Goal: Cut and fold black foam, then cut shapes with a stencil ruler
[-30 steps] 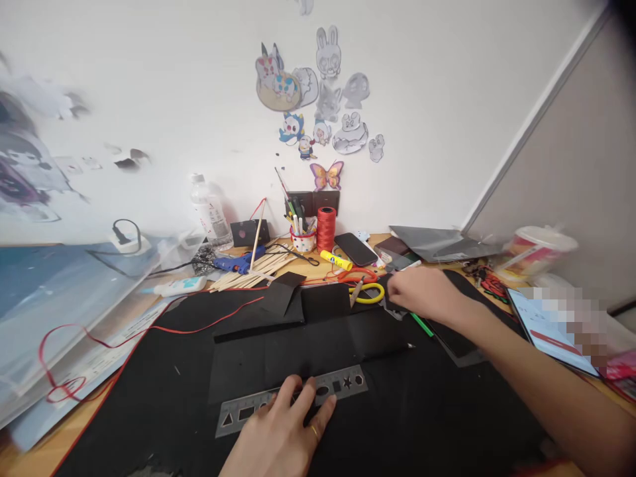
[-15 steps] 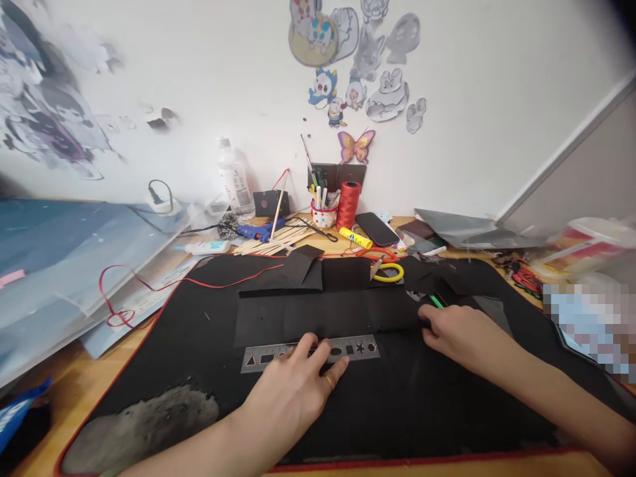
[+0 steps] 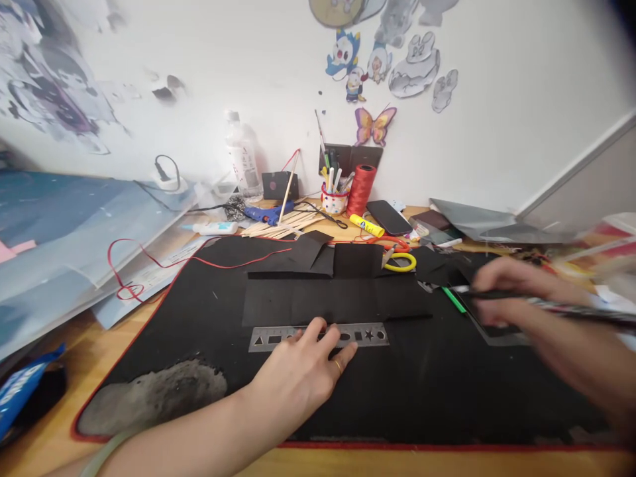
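Note:
My left hand [image 3: 303, 361] lies with fingers spread on a clear stencil ruler [image 3: 373, 335], pressing it flat on the black mat. Just beyond the ruler's long edge stretches a creased strip of black paper [image 3: 338, 299]. Over at the right, my right hand [image 3: 507, 291] is raised and smeared by motion, its fingers closed round a thin, dark, patterned pen [image 3: 556, 305]. The pen's pale tip points left. A slim green tool [image 3: 454, 300] lies on the mat beside this hand, its kind unclear.
Yellow-handled scissors [image 3: 400, 262] and folded black paper [image 3: 311, 255] lie at the mat's far side. Behind stand a red thread spool [image 3: 361, 191], a pen cup [image 3: 334, 199], a glue stick [image 3: 366, 226], a phone [image 3: 389, 217] and a blue glue gun [image 3: 268, 214]. Red ribbon [image 3: 163, 266] curls at left.
My right hand has moved right and up from the paper's right end, and a pen now shows in it. My left hand stays on the ruler. The camera view has shifted slightly.

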Available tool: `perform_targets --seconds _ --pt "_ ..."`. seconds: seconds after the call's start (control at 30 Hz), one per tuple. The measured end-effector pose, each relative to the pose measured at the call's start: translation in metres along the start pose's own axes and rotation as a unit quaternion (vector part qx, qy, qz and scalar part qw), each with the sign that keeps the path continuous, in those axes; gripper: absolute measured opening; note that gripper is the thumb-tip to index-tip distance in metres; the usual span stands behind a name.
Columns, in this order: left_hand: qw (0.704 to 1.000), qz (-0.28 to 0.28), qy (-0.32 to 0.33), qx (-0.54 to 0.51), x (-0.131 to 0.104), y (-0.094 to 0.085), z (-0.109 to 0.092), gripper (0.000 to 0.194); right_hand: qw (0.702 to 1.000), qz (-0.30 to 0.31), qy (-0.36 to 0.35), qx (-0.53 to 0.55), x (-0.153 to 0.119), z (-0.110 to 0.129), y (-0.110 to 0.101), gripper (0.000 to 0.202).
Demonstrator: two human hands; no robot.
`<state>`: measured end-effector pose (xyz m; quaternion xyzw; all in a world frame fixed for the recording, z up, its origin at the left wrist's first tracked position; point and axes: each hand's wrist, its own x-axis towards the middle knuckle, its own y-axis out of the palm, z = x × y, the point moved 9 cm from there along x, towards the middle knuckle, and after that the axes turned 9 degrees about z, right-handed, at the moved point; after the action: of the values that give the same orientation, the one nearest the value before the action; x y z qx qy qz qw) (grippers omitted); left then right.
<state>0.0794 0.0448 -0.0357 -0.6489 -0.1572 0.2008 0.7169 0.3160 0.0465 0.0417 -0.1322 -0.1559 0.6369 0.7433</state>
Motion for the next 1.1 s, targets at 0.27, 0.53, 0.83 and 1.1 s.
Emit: perform_targets --seconds 0.27,0.53,0.83,1.1 --pt "1.0 -0.017 0.005 -0.01 0.0 -0.005 -0.001 0.037 0.959 0.148 0.118 0.21 0.012 -0.022 0.159 0.024" --pt "0.99 -0.007 -0.007 -0.141 -0.004 0.0 0.02 0.038 0.957 0.149 0.156 0.193 0.014 -0.043 0.166 0.022" --pt "0.989 0.005 0.014 -0.149 -0.006 0.0 0.022 0.045 0.952 0.162 0.171 0.195 0.017 -0.051 0.168 0.025" --pt "0.997 -0.036 0.053 -0.034 -0.008 -0.007 0.005 0.034 0.924 0.109 0.161 0.331 0.015 -0.049 0.156 0.027"
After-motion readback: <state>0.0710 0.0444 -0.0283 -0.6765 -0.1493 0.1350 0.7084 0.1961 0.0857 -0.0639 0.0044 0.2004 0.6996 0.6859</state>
